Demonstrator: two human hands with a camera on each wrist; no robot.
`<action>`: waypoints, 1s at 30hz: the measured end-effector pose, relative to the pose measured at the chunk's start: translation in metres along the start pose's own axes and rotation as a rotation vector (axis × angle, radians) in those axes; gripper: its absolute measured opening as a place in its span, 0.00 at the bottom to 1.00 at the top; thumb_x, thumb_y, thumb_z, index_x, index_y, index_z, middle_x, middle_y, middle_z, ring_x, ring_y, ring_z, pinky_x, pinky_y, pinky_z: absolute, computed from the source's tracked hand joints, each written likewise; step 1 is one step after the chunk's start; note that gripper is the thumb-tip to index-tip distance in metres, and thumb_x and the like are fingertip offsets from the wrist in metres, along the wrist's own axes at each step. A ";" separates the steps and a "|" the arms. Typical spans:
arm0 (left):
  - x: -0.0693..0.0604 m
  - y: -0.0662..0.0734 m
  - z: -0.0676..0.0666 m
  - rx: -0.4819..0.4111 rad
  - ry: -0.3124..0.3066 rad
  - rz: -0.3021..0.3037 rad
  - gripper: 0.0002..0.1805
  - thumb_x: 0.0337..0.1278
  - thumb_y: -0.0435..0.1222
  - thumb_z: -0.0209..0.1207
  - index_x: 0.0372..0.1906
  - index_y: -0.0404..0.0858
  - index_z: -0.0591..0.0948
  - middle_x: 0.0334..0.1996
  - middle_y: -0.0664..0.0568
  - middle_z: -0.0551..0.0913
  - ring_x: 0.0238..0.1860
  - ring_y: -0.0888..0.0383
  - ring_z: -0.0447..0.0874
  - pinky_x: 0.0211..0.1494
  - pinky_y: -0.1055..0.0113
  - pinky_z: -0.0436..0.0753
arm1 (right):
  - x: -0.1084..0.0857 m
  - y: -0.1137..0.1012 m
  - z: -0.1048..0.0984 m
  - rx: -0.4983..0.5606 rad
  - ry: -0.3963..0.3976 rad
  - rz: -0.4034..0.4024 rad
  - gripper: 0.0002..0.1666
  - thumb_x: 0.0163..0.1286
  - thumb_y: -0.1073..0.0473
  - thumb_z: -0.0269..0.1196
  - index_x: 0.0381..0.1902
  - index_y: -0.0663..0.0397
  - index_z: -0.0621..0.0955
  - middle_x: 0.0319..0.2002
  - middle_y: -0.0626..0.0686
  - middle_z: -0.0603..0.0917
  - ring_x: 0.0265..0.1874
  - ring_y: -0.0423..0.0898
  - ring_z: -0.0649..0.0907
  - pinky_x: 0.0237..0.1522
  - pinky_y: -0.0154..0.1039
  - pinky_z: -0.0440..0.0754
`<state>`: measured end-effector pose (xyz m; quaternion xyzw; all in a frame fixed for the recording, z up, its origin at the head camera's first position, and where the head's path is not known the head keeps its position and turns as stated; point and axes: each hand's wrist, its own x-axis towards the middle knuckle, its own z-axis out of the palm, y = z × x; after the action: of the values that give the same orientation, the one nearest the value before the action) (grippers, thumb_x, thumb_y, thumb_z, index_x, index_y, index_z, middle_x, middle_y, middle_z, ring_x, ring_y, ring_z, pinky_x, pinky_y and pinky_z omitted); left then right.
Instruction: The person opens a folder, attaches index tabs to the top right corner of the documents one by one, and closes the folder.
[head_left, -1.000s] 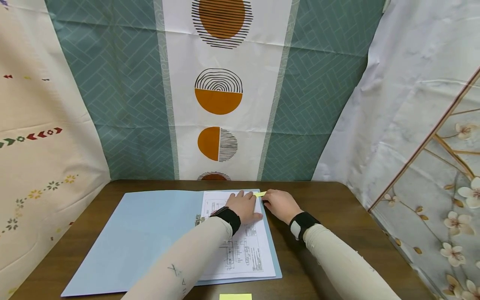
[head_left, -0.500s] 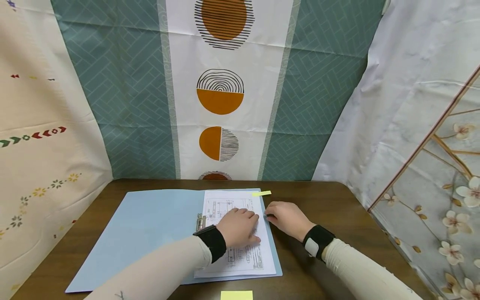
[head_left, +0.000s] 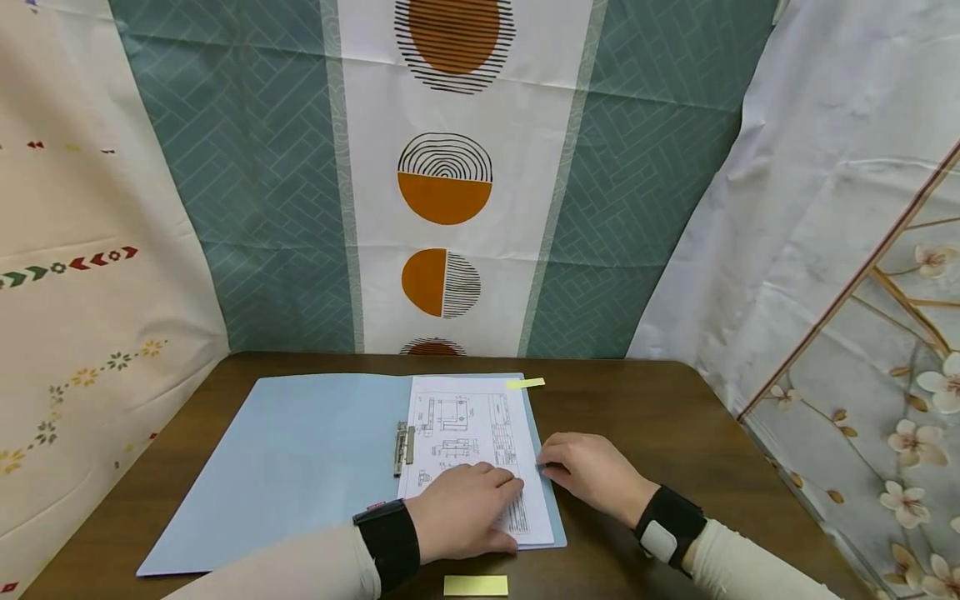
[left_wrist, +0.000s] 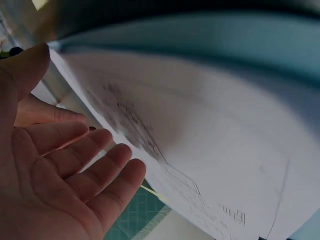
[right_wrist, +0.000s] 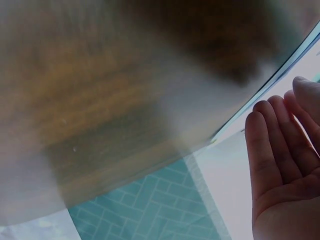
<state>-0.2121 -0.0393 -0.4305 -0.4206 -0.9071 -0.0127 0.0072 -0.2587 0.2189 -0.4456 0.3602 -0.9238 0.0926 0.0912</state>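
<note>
A light blue folder (head_left: 300,458) lies spread on the table, with a metal clip (head_left: 404,446) near its fold. Printed sheets (head_left: 450,450) with technical drawings lie on its right half. From their top right corner a yellow sticky flag (head_left: 527,382) juts past the folder's edge. My left hand (head_left: 465,510) is over the lower part of the sheets, its fingers (left_wrist: 107,187) extended and loosely bent. At the folder's right edge is my right hand (head_left: 596,471), fingers gently bent with nothing visible in them; whether the fingertips touch the edge I cannot tell.
A yellow sticky note pad (head_left: 476,586) lies at the near side of the brown wooden table (head_left: 637,400), just below the folder. Patterned cloths hang behind the table and on both sides, including a green and white one (head_left: 660,183) at the back.
Both hands have moved away from the yellow sticky flag, towards the near side. The right hand has let go of the flag, which stays at the corner. The left hand slid down the sheets.
</note>
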 end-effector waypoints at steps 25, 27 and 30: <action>-0.009 0.000 0.014 0.006 0.029 0.062 0.29 0.66 0.58 0.75 0.63 0.47 0.87 0.59 0.59 0.87 0.59 0.62 0.85 0.61 0.66 0.84 | -0.037 -0.030 -0.006 0.032 -0.025 -0.067 0.12 0.64 0.64 0.83 0.42 0.44 0.95 0.42 0.40 0.90 0.39 0.36 0.85 0.47 0.37 0.89; -0.010 0.000 0.013 0.005 0.034 0.062 0.28 0.66 0.58 0.75 0.62 0.48 0.88 0.59 0.59 0.88 0.59 0.62 0.85 0.62 0.65 0.84 | -0.038 -0.030 -0.006 0.039 -0.038 -0.055 0.12 0.63 0.64 0.83 0.42 0.43 0.95 0.42 0.40 0.90 0.39 0.37 0.85 0.47 0.38 0.90; -0.010 -0.001 0.014 0.005 0.042 0.061 0.28 0.66 0.58 0.75 0.62 0.48 0.87 0.58 0.60 0.88 0.59 0.63 0.86 0.62 0.66 0.84 | -0.038 -0.031 -0.007 0.038 -0.044 -0.043 0.12 0.63 0.63 0.83 0.42 0.43 0.95 0.43 0.40 0.89 0.39 0.37 0.86 0.48 0.38 0.90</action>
<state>-0.2065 -0.0476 -0.4448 -0.4475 -0.8936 -0.0190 0.0276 -0.2094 0.2230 -0.4450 0.3834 -0.9158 0.1002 0.0657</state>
